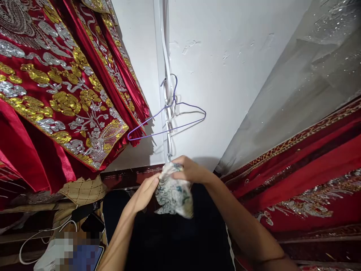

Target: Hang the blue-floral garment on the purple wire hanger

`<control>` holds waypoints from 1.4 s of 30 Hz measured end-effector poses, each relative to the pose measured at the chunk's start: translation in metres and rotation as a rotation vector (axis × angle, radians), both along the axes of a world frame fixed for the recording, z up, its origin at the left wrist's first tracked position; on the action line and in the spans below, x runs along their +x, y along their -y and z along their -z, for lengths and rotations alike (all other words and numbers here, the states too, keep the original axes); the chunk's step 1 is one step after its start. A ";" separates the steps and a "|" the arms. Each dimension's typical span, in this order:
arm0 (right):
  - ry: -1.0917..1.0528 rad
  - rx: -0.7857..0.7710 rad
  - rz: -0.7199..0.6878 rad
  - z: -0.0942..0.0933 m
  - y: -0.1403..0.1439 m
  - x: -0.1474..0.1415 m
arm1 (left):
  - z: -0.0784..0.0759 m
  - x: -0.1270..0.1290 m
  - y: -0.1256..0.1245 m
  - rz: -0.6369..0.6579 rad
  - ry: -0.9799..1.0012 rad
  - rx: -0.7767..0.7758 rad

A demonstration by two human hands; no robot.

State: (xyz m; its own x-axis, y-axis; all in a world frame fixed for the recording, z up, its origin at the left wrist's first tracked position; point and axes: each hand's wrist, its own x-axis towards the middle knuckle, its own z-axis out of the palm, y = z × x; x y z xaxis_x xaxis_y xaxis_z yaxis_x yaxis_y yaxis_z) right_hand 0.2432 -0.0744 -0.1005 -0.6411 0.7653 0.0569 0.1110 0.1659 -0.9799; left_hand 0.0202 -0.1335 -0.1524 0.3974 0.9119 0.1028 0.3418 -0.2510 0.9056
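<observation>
In front of my body hangs a bunched white cloth (175, 194) with a green and blue-grey print, its lower part slightly blurred. My right hand (189, 170) has its fingers closed on the upper right of the cloth. On the other side, my left hand (147, 191) grips the cloth's upper left edge, thumb uppermost; some fingertips are hidden. Beyond both hands, a purple wire hanger (167, 108) hangs by its hook from a white strap (166, 56) against the wall, with nothing on it.
Red garments with gold and silver embroidery (64, 101) hang at the left. More red sequined fabric (310, 177) and clear plastic sheeting (270, 94) line the right. A white cable (31, 241) and a dark phone-like object (93, 225) lie at the lower left.
</observation>
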 end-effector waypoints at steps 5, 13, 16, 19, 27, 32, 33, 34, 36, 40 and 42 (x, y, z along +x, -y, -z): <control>-0.164 0.319 0.408 -0.010 -0.061 -0.003 | 0.009 -0.033 0.012 0.096 -0.431 -0.162; -0.189 0.276 0.536 0.037 -0.115 0.002 | -0.019 -0.056 0.028 -0.049 -0.949 -0.112; -0.140 0.331 0.559 0.033 -0.097 0.036 | -0.032 -0.063 0.009 -0.122 -1.035 -0.040; -0.030 0.429 0.599 0.016 -0.078 0.073 | -0.052 -0.067 -0.016 -0.118 -0.864 0.184; 0.101 0.464 0.616 -0.020 -0.046 0.090 | -0.132 -0.040 -0.056 -0.225 -0.224 0.624; 0.045 0.294 0.484 -0.019 -0.023 0.071 | -0.158 -0.017 -0.094 -0.176 0.150 0.355; 0.023 0.313 0.515 -0.019 -0.021 0.073 | -0.159 -0.017 -0.103 -0.136 0.213 0.242; -0.012 0.355 0.591 -0.020 -0.020 0.078 | -0.159 -0.020 -0.111 -0.093 0.247 0.123; -0.100 0.478 0.833 -0.023 -0.022 0.094 | -0.157 -0.032 -0.125 -0.021 0.252 -0.066; -0.044 0.531 1.015 -0.041 -0.038 0.143 | -0.150 -0.062 -0.139 -0.019 0.288 -0.288; 0.074 0.482 0.884 -0.054 -0.045 0.164 | -0.147 -0.070 -0.144 -0.111 0.444 -0.353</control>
